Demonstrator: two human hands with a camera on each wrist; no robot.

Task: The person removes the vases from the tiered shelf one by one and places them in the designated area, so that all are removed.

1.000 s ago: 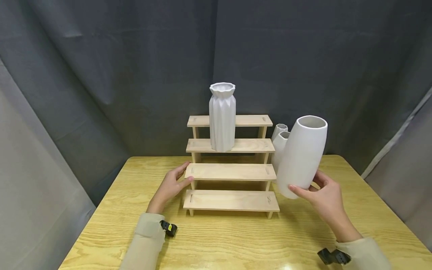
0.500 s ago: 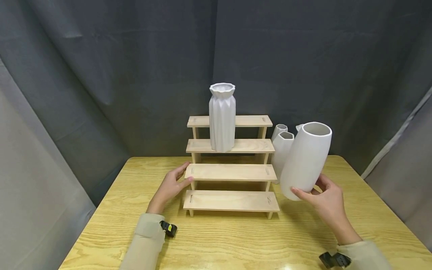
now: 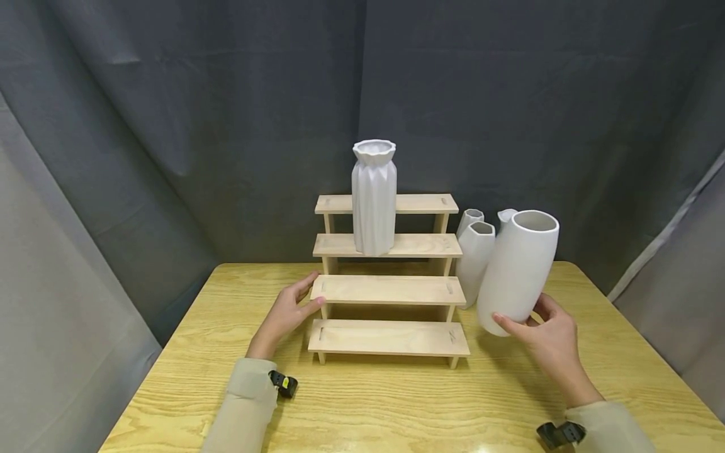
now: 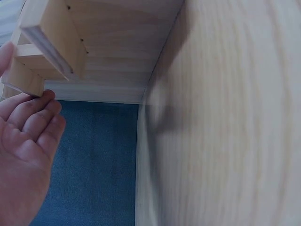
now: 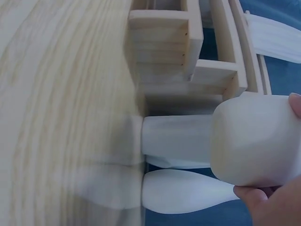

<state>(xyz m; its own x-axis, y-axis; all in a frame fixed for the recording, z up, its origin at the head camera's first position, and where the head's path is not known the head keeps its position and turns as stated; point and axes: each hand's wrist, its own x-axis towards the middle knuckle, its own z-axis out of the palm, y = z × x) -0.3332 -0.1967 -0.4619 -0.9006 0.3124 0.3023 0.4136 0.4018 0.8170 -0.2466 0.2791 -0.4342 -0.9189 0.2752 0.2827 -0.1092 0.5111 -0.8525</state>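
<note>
White vase [image 3: 518, 270], tilted in the right hand's [image 3: 554, 336] clasping fingers, should clear neighbouring vases [image 3: 474, 264]; left hand [image 3: 285, 314] grips the rack [image 3: 387, 289].

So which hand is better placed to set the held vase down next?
Likely the right hand: it holds the vase above the table, right of the stand. The left hand holds the stand's left end.

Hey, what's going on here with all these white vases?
A person's right hand holds a smooth white vase, tilted and off the table, beside a stepped wooden stand. The left hand holds the stand's left side. A pleated vase stands on the second step from the top. More vases stand on the table, right of the stand.
</note>
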